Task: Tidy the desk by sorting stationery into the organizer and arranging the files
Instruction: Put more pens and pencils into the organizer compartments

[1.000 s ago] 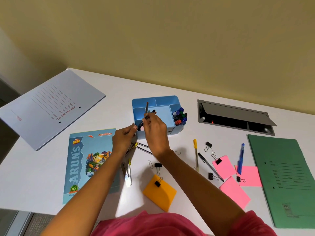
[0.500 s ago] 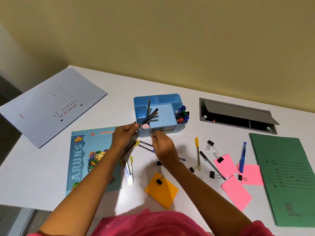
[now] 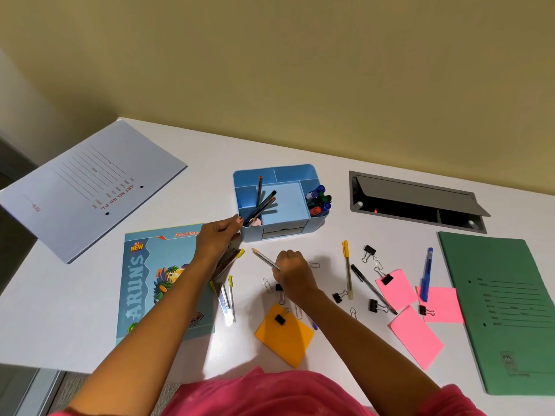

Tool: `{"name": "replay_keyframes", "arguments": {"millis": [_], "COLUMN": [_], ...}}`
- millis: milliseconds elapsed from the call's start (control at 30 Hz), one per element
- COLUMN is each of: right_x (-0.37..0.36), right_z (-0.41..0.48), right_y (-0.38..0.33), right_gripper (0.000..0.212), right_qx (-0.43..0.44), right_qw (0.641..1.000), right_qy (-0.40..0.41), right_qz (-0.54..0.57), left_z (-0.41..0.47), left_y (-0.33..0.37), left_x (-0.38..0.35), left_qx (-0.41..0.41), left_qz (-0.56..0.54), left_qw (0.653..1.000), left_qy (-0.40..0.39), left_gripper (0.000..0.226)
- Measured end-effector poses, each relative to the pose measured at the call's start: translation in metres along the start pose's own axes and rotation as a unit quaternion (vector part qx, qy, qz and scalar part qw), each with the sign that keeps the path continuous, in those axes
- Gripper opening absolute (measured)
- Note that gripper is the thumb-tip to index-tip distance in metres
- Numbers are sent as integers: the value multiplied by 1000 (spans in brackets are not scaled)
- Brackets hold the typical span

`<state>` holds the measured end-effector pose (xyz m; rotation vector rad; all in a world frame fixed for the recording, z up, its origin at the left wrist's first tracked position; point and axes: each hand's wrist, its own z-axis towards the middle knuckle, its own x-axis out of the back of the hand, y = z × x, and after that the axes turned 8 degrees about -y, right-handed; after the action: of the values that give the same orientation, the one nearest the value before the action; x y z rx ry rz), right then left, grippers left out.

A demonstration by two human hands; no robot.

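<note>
Just in front of the blue organizer (image 3: pixel 276 232), the right hand (image 3: pixel 292 271) was curled round a pale pencil (image 3: pixel 264 258) over the surface (image 3: pixel 210 181). The left hand (image 3: pixel 217 238) gripped a bundle of pens (image 3: pixel 226 262), its thumb touching the organizer's front-left corner. Dark pencils (image 3: pixel 260 205) leaned inside the organizer. A green file (image 3: pixel 504 310) lay far right and a grey file (image 3: pixel 90 187) far left.

- A sky-blue organizer (image 3: pixel 295 169) on a white bench (image 3: pixel 60 310).
- A green file (image 3: pixel 504 310) with black printed lines; a pale lilac-grey file (image 3: pixel 90 187) with red lettering.
- A teal workbook (image 3: pixel 144 280), yellow-and-white titles, tropical cover picture.
- Three pink sticky notes (image 3: pixel 416 336); an orange pad (image 3: pixel 285 337).
- One yellow pen (image 3: pixel 347 268), one blue pen (image 3: pixel 426 274).
</note>
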<state>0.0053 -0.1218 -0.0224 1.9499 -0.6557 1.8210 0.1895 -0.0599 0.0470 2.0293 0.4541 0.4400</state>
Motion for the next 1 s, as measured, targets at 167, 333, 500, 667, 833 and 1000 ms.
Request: {"name": "replay_keyframes", "arguments": {"millis": [167, 333, 500, 667, 833, 1000], "right_x": [39, 104, 138, 155, 148, 148], "right_z": [-9, -11, -4, 19, 36, 35], "right_y": [3, -3, -17, -31, -39, -36], "right_gripper": [10, 15, 9, 15, 23, 34], "right_qx": [21, -34, -74, -88, -91, -71], "right_qw": [981, 925, 850, 838, 877, 875], "right_qy": [117, 211, 300, 287, 234, 220], "right_qz": [153, 313, 426, 456, 410, 425], "left_z": [0, 1, 3, 4, 3, 2], "left_y": [-1, -2, -4, -5, -4, -3], "left_x": [0, -1, 1, 1, 0, 0], "left_qx": [0, 0, 6, 2, -3, -1], "left_qz": [-14, -12, -18, -20, -18, -27], "left_qw": [1000, 1000, 1000, 1000, 1000, 1000], "left_qy": [-4, 1, 2, -1, -3, -2], "left_gripper": [33, 33, 31, 30, 32, 30]}}
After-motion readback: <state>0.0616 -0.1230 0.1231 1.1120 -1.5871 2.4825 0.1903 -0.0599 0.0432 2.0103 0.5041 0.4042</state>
